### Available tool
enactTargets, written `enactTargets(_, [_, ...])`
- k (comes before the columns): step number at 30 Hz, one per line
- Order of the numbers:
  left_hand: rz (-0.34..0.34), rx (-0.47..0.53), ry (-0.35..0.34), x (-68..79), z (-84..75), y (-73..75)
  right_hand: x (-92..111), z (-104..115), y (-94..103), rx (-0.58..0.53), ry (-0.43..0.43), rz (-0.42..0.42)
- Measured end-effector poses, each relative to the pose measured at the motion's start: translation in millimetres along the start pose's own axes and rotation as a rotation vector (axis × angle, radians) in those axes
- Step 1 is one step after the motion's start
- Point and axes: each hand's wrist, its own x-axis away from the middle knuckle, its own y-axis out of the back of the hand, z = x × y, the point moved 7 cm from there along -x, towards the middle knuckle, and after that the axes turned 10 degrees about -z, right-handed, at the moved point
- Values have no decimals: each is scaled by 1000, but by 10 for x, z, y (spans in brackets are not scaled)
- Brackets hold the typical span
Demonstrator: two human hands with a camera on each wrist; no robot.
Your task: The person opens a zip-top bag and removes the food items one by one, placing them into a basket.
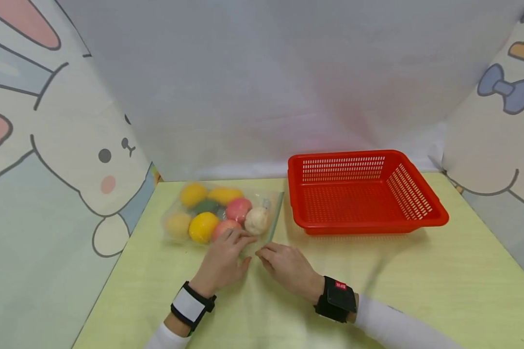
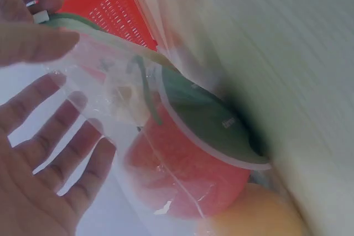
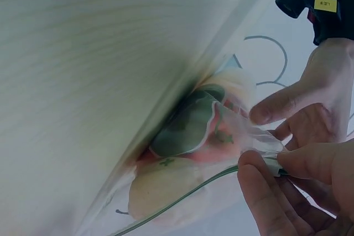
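A clear slider zip bag (image 1: 262,194) lies on the table, filled with several fruit- and vegetable-like pieces in yellow, red, pink, green and off-white. Along its right edge runs a green zip strip (image 1: 277,213). My right hand (image 1: 288,269) pinches the small white slider (image 3: 273,166) at the near end of that strip. Close beside it, my left hand (image 1: 223,259) rests its fingers on the bag's near corner. In the left wrist view the left fingers (image 2: 72,150) are spread and fairly straight against the clear film. A green label (image 2: 210,117) covers part of a red piece.
To the right of the bag stands a red plastic basket (image 1: 340,203) with slotted walls. The pale green table (image 1: 375,291) meets a white backdrop (image 1: 262,97) behind and printed cartoon panels at both sides.
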Motion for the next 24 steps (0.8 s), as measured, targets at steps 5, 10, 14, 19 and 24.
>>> enactTargets(5, [24,-4,22,-1,-36,-8,-19,43,40,-5,35,-56])
enactTargets(10, [-75,-22,-2,-13,-24,109,-46,89,101,-25,83,-160])
enactTargets(14, [-143,-14,18,-14,54,288,-69,64,192,-23,125,-271])
enactTargets(19, [-227,29,38,-31,153,577,-108,-114,243,6,57,-302])
enactTargets(24, [-299,84,48,-52,225,833,-138,-288,222,28,-35,-269])
